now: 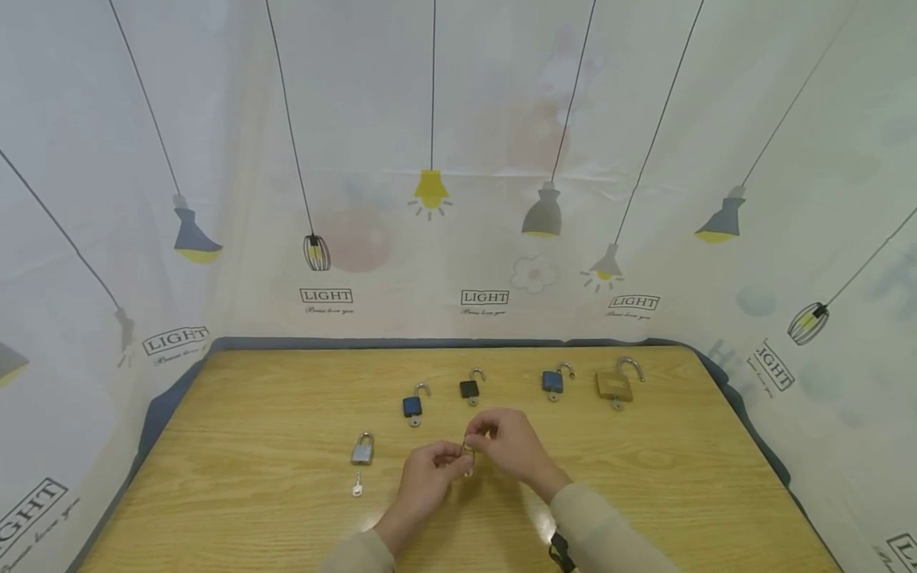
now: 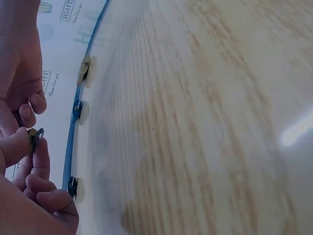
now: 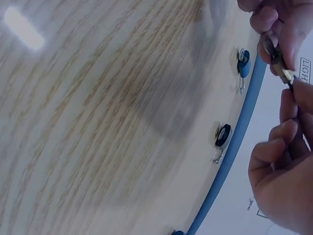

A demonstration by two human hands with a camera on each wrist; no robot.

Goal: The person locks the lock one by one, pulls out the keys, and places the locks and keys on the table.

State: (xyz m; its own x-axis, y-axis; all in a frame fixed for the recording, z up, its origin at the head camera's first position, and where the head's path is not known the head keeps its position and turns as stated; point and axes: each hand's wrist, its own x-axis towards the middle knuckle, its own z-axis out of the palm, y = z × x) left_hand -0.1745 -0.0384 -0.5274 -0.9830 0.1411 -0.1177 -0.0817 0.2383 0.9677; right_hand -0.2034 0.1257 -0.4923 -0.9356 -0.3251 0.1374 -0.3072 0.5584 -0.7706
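Both hands meet over the middle of the table around a small brass-coloured padlock (image 3: 279, 66) with a round-headed key (image 3: 268, 45) at its lower end. My left hand (image 1: 424, 479) pinches the padlock's body between thumb and fingers. From the upper right, my right hand (image 1: 514, 446) pinches the shackle end with thumb and forefinger, its other fingers curled. Fingers hide much of the shackle. Nearest beyond the hands stand a black padlock (image 1: 469, 389) and a blue padlock (image 1: 411, 407), each with a raised shackle and a key in its base.
A second blue padlock (image 1: 552, 382) and a larger brass padlock (image 1: 614, 386), both with open shackles, lie at the back right. On the left lies a silver padlock (image 1: 362, 452), a loose key (image 1: 357, 485) below it. A black strap (image 1: 560, 551) shows beneath the right sleeve.
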